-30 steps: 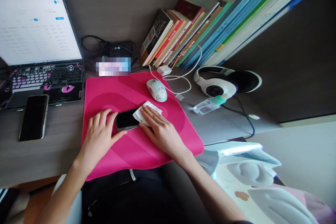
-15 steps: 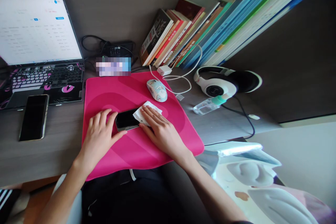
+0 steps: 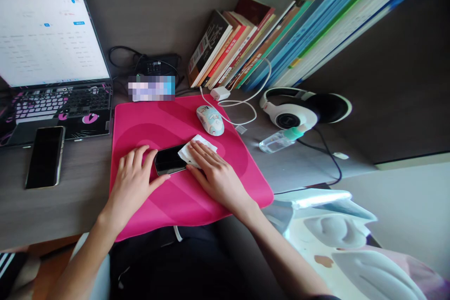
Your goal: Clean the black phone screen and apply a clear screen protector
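Observation:
A black smartphone (image 3: 169,160) lies flat on the bright pink desk mat (image 3: 154,119), its screen facing up. My left hand (image 3: 135,173) grips the phone's left end between thumb and forefinger, the other fingers curved above the mat. Over the right end is a folded white tissue (image 3: 186,153). My right hand (image 3: 217,176) presses the tissue onto the screen with its fingers, while the thumb rests by the phone's lower edge. Tissue and fingers hide the phone's right part.
A patterned mouse (image 3: 210,120) sits on the mat behind my right hand. To the right are a clear spray bottle (image 3: 272,142) and white headphones (image 3: 274,108). Another phone (image 3: 45,157) lies before the laptop (image 3: 59,108) at left. Leaning books (image 3: 242,49) stand behind a white charger (image 3: 220,93).

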A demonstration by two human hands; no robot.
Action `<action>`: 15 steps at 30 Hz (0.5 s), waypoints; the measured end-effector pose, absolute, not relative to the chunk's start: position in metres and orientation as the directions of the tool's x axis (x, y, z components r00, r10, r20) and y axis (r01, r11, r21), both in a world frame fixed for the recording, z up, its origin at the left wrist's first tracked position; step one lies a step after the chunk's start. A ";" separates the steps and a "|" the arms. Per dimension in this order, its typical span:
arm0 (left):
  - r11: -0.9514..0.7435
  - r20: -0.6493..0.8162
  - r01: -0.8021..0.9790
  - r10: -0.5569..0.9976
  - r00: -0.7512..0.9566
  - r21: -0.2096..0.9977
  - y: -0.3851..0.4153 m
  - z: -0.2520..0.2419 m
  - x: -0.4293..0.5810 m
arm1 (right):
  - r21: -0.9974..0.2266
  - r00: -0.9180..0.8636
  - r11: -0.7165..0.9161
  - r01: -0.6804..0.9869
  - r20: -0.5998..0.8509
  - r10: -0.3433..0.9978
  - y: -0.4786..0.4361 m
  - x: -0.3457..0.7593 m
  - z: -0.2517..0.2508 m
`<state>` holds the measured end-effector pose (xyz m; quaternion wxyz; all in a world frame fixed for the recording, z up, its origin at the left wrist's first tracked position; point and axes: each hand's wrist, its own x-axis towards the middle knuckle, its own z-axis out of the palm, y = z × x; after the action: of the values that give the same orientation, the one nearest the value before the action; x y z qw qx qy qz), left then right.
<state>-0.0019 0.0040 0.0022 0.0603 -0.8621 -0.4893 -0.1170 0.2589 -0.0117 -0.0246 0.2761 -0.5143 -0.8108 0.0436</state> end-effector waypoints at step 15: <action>-0.515 0.251 0.857 0.832 0.495 0.020 0.003 0.004 -0.002 | -0.354 -0.315 0.458 0.816 0.392 0.864 -0.012 0.259 -0.025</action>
<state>-0.0018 0.0035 0.0042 0.0539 -0.8628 -0.4893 -0.1151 0.2587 -0.0124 -0.0253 0.2708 -0.5188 -0.8096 0.0448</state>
